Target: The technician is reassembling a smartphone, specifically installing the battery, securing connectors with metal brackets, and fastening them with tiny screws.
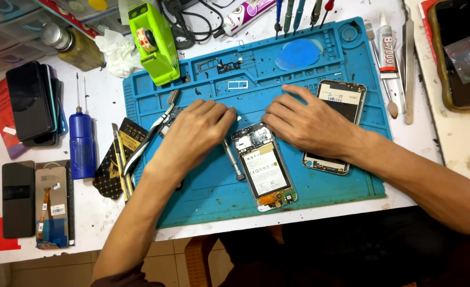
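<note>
Your left hand (200, 127) lies palm down on the blue repair mat (320, 196), fingers curled and drawn together at the tips; whether they pinch anything small cannot be told from here. Your right hand (306, 122) rests just across from it, palm down with the fingers loosely spread and the index finger stretched out along the mat, gripping nothing.

Between your two hands, running back toward your body, lies the opened smartphone (264, 165). Its back cover is off: you see a white-labelled battery filling the middle, a dark circuit board with metal shields at the end nearest your fingertips, and an orange-and-green board at the end nearest you. Your right hand touches or overlaps its upper corner (the exact contact is hidden by the fingers).

A silver screwdriver (234, 159) lies on the mat just below your left fingertips, beside the phone's left edge. Under your right wrist sits a second phone frame (341, 101), pale-rimmed with a dark inside. Outward of your left hand, a pair of pliers (150, 135) rests across the mat's edge, and farther out stands a blue precision screwdriver (82, 141). Beyond your left hand is a lime-green tape dispenser (155, 42).
</note>
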